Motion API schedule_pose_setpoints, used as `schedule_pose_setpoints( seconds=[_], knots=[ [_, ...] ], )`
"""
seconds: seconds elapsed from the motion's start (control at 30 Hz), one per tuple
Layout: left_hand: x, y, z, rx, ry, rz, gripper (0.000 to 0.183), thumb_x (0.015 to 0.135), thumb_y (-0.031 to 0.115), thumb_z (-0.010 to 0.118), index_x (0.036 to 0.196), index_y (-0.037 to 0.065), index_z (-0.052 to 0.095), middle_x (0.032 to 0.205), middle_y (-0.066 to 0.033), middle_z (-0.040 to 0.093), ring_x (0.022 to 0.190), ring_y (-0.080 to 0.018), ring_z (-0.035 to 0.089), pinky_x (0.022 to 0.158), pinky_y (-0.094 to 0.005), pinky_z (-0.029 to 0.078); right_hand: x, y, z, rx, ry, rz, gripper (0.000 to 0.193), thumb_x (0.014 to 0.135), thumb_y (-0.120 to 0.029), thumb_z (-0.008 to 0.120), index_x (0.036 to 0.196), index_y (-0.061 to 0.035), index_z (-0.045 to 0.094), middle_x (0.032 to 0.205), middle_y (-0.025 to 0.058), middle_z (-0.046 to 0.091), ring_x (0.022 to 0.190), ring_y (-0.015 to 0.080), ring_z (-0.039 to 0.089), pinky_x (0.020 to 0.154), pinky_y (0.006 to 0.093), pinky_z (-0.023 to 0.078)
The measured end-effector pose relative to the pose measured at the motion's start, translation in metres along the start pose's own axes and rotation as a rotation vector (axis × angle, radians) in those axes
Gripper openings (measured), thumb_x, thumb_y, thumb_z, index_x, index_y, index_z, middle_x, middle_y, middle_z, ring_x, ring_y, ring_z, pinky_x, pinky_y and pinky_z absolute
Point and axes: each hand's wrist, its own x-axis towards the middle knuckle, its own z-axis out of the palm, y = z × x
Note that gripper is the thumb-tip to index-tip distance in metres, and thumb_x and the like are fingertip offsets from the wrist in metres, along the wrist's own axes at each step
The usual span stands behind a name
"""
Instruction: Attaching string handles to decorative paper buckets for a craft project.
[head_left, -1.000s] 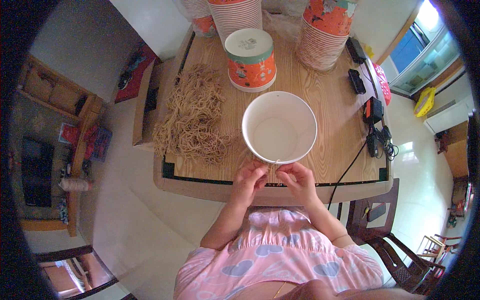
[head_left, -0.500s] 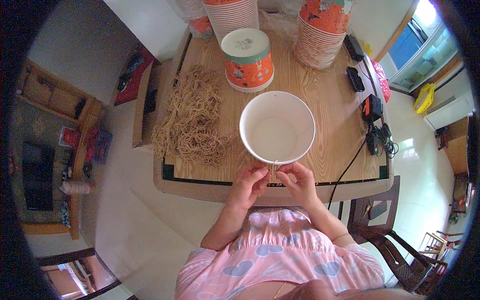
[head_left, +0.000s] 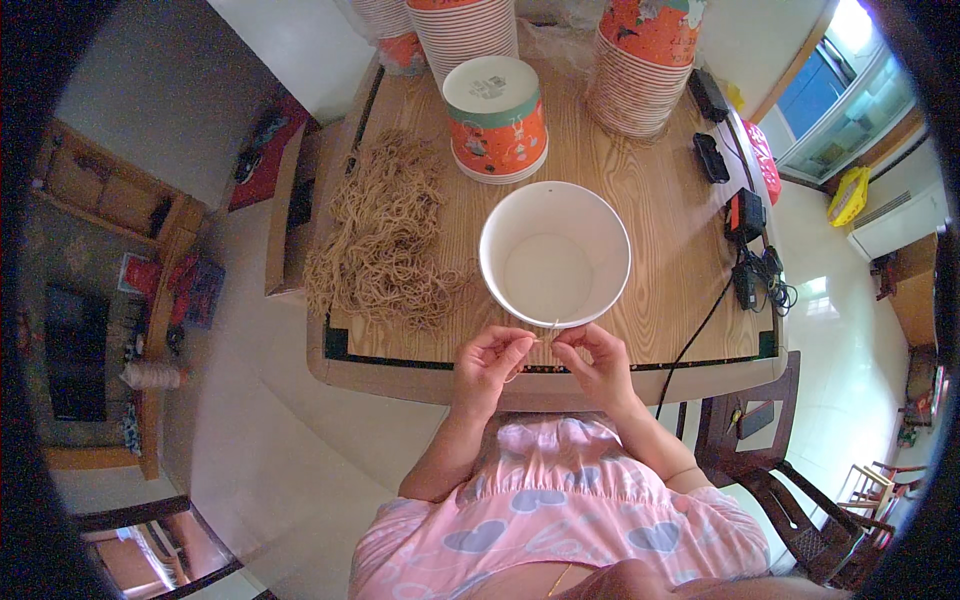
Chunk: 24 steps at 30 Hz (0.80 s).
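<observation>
A white-lined paper bucket (head_left: 556, 215) stands open side up near the front edge of the table. At its near rim a thin tan string (head_left: 556, 323) passes over or through the wall; which, I cannot tell. My right hand (head_left: 597, 358) is closed in a pinch on the string just under that rim. My left hand (head_left: 492, 360), a little to the left, pinches another stretch of it, and a small loop hangs below the fingers. On the left of the table lies a tangled heap of tan strings (head_left: 385, 235).
Behind the bucket stands an upside-down orange and green paper bucket (head_left: 497, 135). Stacks of nested buckets (head_left: 640, 95) stand farther back. Along the right edge lie black adapters with cables (head_left: 748, 280), one cable running off the front edge. A dark wooden chair (head_left: 765, 450) is at the right.
My left hand has moved slightly left, away from my right hand, and its fingers have turned up. The right hand and the bucket have hardly moved.
</observation>
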Motion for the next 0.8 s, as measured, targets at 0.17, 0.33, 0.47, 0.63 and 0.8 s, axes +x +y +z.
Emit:
schedule_pose_setpoints(
  seconds=[0.17, 0.33, 0.47, 0.63, 0.8],
  knots=[
    [0.000, -0.003, -0.004, -0.022, -0.010, -0.015, 0.011, 0.080, 0.004, 0.063, 0.091, 0.004, 0.061, 0.077, 0.0006, 0.061, 0.060, -0.0013, 0.050, 0.051, -0.0143, 0.040, 0.000, -0.001, 0.000, -0.010, -0.003, -0.016, 0.009, 0.078, -0.003, 0.064, 0.085, 0.0012, 0.059, 0.080, 0.0029, 0.061, 0.075, 0.0088, 0.056, 0.070, 0.0223, 0.045],
    [0.000, -0.001, 0.005, 0.158, 0.032, 0.157, 0.017, 0.078, -0.002, 0.061, 0.094, 0.003, 0.059, 0.084, -0.0015, 0.061, 0.067, -0.0043, 0.054, 0.055, -0.0167, 0.044, 0.000, 0.004, -0.001, -0.022, -0.011, -0.008, 0.009, 0.079, -0.002, 0.063, 0.086, 0.0015, 0.059, 0.081, 0.0031, 0.061, 0.076, 0.0089, 0.056, 0.071, 0.0227, 0.046],
    [-0.005, 0.001, 0.011, 0.428, 0.080, 0.395, 0.021, 0.077, -0.003, 0.060, 0.097, 0.004, 0.056, 0.086, -0.0020, 0.060, 0.072, -0.0064, 0.056, 0.061, -0.0205, 0.046, 0.000, 0.001, 0.000, 0.002, -0.003, 0.005, 0.009, 0.079, -0.002, 0.062, 0.087, 0.0019, 0.059, 0.082, 0.0034, 0.061, 0.077, 0.0091, 0.057, 0.071, 0.0227, 0.046],
    [-0.006, 0.000, 0.010, 0.707, 0.063, 0.666, 0.025, 0.073, -0.005, 0.061, 0.095, 0.006, 0.055, 0.086, -0.0054, 0.058, 0.072, -0.0168, 0.058, 0.063, -0.0278, 0.047, 0.001, 0.003, 0.000, -0.005, -0.011, 0.021, 0.009, 0.080, -0.003, 0.062, 0.087, 0.0023, 0.059, 0.082, 0.0036, 0.061, 0.077, 0.0091, 0.057, 0.072, 0.0224, 0.046],
    [-0.004, -0.013, 0.002, 0.966, -0.063, 0.940, 0.030, 0.064, -0.006, 0.064, 0.085, 0.010, 0.052, 0.088, -0.0055, 0.059, 0.075, -0.0250, 0.057, 0.068, -0.0358, 0.046, 0.000, 0.005, 0.003, 0.126, -0.007, 0.060, 0.009, 0.082, -0.004, 0.061, 0.088, 0.0015, 0.058, 0.082, 0.0036, 0.061, 0.076, 0.0085, 0.057, 0.069, 0.0215, 0.046]
  ],
)
